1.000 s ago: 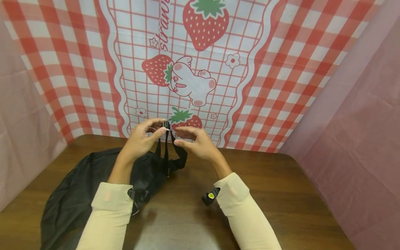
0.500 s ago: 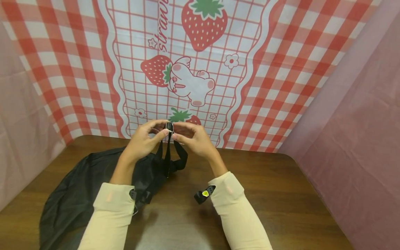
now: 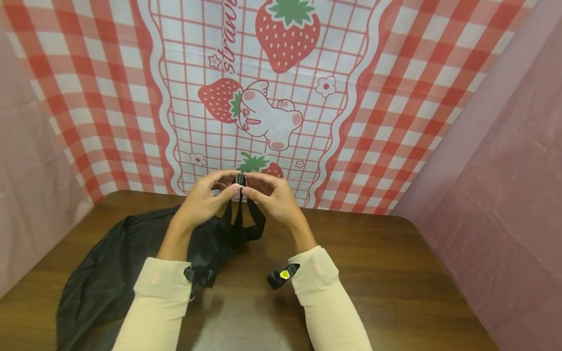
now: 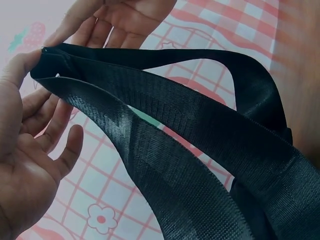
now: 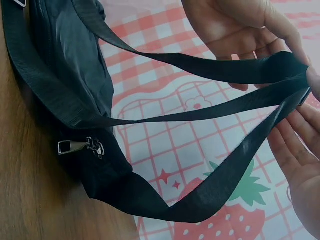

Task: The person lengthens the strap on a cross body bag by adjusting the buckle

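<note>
A black fabric bag (image 3: 114,253) lies on the left of the table, its black webbing strap (image 4: 165,100) raised toward the backdrop. Both hands meet at the folded top of this strap, where a small dark fitting with a shiny edge shows; its exact form is too small to tell. My left hand (image 3: 203,200) pinches the fold between thumb and fingers from the left. From the right, my right hand (image 3: 277,197) pinches the same spot, its thumb close to the other thumb. Several lengths of webbing hang from there, and a metal zipper pull (image 5: 75,146) dangles on the bag.
The brown wooden table (image 3: 386,282) extends to the right of the bag. Behind it hangs a red and white checked cloth (image 3: 395,107) with strawberry prints. Pink drapes (image 3: 496,185) enclose the sides. Each wrist wears a black strap with a camera.
My right hand has come leftward, from beside the webbing to pinching its fold. The left hand has shifted slightly right with the strap's top. The bag's body stays about where it was.
</note>
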The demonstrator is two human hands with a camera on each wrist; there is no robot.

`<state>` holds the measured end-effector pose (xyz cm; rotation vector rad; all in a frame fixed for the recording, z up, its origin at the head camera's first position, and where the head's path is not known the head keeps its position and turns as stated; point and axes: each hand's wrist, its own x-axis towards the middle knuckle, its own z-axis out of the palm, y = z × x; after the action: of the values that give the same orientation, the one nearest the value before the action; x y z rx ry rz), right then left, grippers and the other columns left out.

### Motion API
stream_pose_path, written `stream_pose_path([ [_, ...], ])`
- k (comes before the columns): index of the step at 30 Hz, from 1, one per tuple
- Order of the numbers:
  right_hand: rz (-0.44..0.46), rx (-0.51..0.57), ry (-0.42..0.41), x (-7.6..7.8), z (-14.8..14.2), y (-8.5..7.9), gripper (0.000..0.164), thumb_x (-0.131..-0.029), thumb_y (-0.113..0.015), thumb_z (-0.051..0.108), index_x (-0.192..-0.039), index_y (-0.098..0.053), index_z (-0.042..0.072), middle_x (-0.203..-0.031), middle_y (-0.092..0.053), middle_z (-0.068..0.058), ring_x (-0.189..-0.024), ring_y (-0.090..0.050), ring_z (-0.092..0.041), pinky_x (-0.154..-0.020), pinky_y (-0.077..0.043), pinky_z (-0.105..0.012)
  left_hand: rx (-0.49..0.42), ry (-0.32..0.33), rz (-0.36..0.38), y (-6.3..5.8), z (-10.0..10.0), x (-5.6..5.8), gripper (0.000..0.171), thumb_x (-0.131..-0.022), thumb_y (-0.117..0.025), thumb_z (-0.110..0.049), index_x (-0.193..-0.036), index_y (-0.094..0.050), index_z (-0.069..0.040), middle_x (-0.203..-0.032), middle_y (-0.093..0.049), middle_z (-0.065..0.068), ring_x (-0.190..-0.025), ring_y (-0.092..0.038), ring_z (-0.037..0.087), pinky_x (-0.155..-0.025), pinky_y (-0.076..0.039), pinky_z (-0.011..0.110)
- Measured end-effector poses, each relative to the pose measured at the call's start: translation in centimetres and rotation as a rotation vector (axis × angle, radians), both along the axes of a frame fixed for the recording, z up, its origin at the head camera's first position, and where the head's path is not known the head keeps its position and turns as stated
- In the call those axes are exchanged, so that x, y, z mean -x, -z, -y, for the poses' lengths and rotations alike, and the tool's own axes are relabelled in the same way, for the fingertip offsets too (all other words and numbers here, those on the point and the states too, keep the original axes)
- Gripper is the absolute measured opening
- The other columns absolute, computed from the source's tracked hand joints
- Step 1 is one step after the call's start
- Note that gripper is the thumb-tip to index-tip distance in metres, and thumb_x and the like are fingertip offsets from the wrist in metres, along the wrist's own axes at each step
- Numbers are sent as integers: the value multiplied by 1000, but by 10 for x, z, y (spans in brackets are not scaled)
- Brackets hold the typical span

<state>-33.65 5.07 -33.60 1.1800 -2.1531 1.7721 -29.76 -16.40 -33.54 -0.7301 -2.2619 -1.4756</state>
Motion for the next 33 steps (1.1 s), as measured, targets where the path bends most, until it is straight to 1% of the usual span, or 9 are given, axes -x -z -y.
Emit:
stream_pose_path([
  [4,-8,31,-8,1,-1,1,35,-97,-71,8,-131,-66,1,-119,-71,-14,-103,-71,-24,-87,-58,-36,14,19,37,0,2,1,40,-102,-66,-23,-138,-61,-5,-121,-66,13,-108,-61,27,-97,-48,48],
  [11,6,96,-18,0,-1,3,32,-96,-67,-6,-128,-65,-6,-115,-69,-23,-98,-68,-25,-83,-57,-31,35,-17,190,4,7,2,45,-106,-58,-37,-136,-64,-5,-127,-67,16,-110,-63,32,-93,-52,52],
  [16,31,98,-20,-1,0,1,32,-93,-66,-12,-125,-63,-11,-112,-68,-24,-92,-66,-23,-79,-56,-29,-77,22,220,10,7,6,39,-106,-59,-32,-126,-69,0,-118,-70,9,-106,-63,21,-95,-51,40],
  [17,33,93,-23,-1,0,1,32,-93,-66,-12,-124,-63,-11,-111,-68,-24,-91,-66,-23,-78,-56,-29,-109,31,229,10,6,7,36,-106,-60,-30,-123,-70,0,-107,-71,6,-96,-63,17,-87,-53,35],
  [19,37,81,-30,-3,-1,0,31,-92,-67,-12,-123,-63,-11,-110,-68,-22,-90,-66,-22,-78,-56,-29,-173,58,246,12,6,8,32,-105,-62,-24,-118,-70,3,-99,-70,0,-90,-62,12,-82,-51,27],
  [22,34,68,-44,-4,-2,-2,30,-92,-68,-11,-122,-64,-10,-109,-68,-21,-92,-67,-23,-78,-56,-29,-262,96,271,12,4,9,27,-103,-64,-16,-114,-69,9,-90,-70,-6,-84,-62,10,-76,-51,24],
  [24,25,67,-58,-4,-3,-1,29,-92,-69,-9,-121,-65,-9,-109,-68,-21,-93,-67,-24,-80,-56,-30,-289,108,280,11,2,9,26,-102,-64,-12,-112,-68,12,-93,-72,-7,-90,-64,10,-80,-52,24],
  [28,5,72,-91,-2,-3,2,28,-91,-71,-8,-119,-66,-9,-107,-68,-23,-94,-67,-28,-79,-57,-32,-308,123,288,10,0,9,23,-101,-63,-8,-111,-68,12,-92,-73,-6,-88,-65,11,-79,-54,24],
  [33,-16,75,-106,1,-4,6,28,-91,-72,-5,-119,-67,-7,-105,-69,-19,-93,-68,-26,-77,-58,-32,-316,133,294,9,-3,8,23,-102,-62,-7,-112,-67,12,-92,-73,-6,-86,-65,10,-77,-54,23],
])
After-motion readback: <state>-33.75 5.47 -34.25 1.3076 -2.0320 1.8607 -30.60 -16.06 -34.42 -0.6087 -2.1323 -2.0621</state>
